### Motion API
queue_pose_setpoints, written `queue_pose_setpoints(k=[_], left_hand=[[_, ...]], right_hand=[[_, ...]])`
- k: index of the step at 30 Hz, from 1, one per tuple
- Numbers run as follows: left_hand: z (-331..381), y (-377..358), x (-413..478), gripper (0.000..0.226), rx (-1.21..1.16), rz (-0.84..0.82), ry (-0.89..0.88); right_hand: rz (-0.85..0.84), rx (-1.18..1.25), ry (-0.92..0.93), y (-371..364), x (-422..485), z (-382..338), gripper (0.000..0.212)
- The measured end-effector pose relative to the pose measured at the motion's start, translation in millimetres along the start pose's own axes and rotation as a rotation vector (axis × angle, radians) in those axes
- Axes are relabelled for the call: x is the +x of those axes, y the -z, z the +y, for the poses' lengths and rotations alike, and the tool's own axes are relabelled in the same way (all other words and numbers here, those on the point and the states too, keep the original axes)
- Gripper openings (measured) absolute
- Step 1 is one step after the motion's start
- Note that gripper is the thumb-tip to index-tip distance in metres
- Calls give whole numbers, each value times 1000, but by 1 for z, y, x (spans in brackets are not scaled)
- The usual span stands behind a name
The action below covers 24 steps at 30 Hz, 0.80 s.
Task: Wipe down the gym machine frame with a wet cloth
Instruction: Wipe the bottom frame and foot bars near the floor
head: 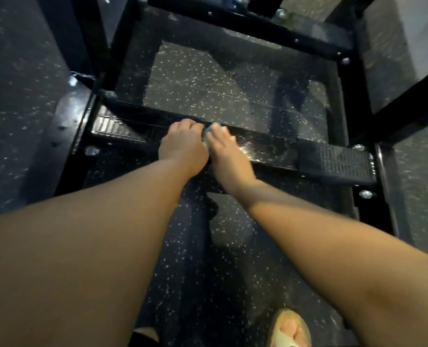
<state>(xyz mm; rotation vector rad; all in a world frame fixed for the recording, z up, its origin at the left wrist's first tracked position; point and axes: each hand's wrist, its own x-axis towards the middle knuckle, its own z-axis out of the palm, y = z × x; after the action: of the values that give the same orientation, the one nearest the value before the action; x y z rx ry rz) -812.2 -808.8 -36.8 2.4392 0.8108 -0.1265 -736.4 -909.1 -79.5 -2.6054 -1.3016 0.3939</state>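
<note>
The black gym machine frame (270, 151) lies low on the floor, its front crossbar running from left to right with ribbed foot pads at both ends. My left hand (183, 145) rests on the crossbar near its middle with the fingers curled over the far edge. Right beside it, my right hand (226, 152) presses a small pale cloth (209, 131) onto the bar with straight fingers; most of the cloth is hidden under the hand. The bar to the right of the hands shines wet.
Black uprights and rear crossbars (258, 23) with silver bolts box in a patch of speckled rubber floor (220, 83). A ribbed pad (335, 164) sits at the bar's right end. My sandalled foot (290, 329) stands at the bottom edge.
</note>
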Motion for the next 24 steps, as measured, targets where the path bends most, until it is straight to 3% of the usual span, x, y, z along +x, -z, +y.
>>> queue_pose_setpoints(k=[2,8,11,13,17,19,22,24], left_hand=[[22,-10,2,42,-20,0,-39],[89,-45,12,47,-52,-126,-139],[125,-63,13,51,-1,-204,-213],[140,-75,10,54,56,-228,-254],[143,-100,11,62,166,-231,-244],[137,-100,12,66,222,-227,-273],[137,-97,11,68,252,-271,-297],[140,-98,9,67,267,-283,-278]], right_hand=[[-62,-50,135,-1,-12,9,61],[-173,-146,-122,65,-73,139,54],[119,116,-339,83,-112,168,46],[285,176,-376,82,-109,171,47],[106,12,-345,51,-67,177,52],[72,-92,-309,47,-42,183,55],[8,-137,-411,53,-11,196,56],[61,-153,-414,47,-12,194,55]])
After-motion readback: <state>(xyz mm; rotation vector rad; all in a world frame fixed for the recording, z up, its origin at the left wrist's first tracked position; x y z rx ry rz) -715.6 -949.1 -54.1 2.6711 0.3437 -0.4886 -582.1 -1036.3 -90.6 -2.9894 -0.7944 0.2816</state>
